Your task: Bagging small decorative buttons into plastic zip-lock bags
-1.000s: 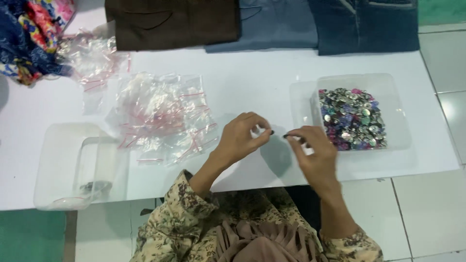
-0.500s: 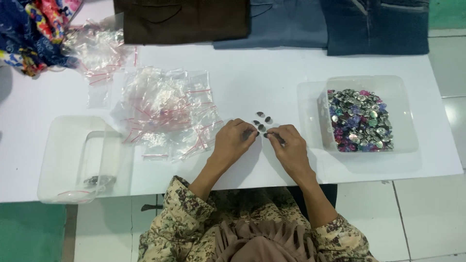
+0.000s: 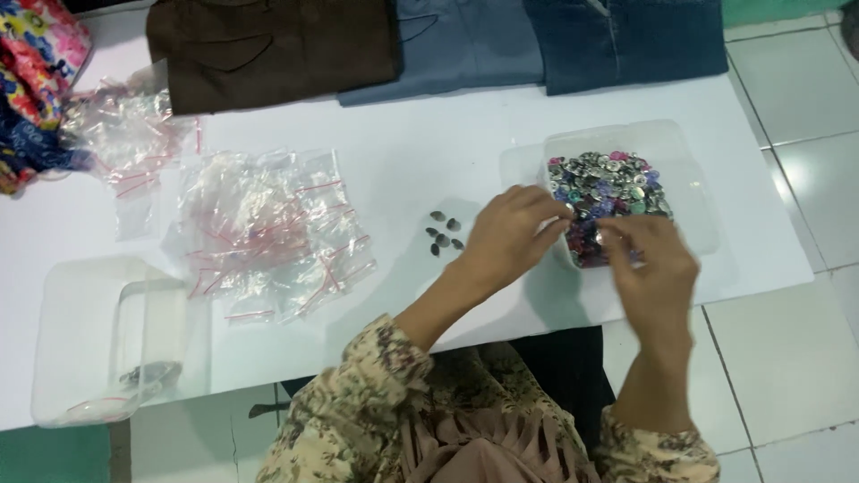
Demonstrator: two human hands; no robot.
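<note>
A clear plastic box [image 3: 693, 192] on the right of the white table [image 3: 429, 152] holds a heap of small shiny coloured pieces [image 3: 601, 183]. My left hand [image 3: 512, 237] rests at the box's near left rim with its fingers curled; whether it holds a piece is hidden. My right hand [image 3: 651, 264] hovers over the near part of the heap, blurred, fingers apart and pointing into the pieces. Several small dark pieces [image 3: 443, 234] lie loose on the table just left of my left hand.
A pile of small clear zip bags [image 3: 268, 228] lies left of centre, with more bags [image 3: 125, 125] at the far left. A clear container [image 3: 98, 344] stands at the near left edge. Folded brown, grey and blue garments [image 3: 268, 45] line the far edge, beside patterned cloth [image 3: 31, 72].
Both hands have moved right, from the table's middle to the box. The small dark pieces they were handling now lie on the table.
</note>
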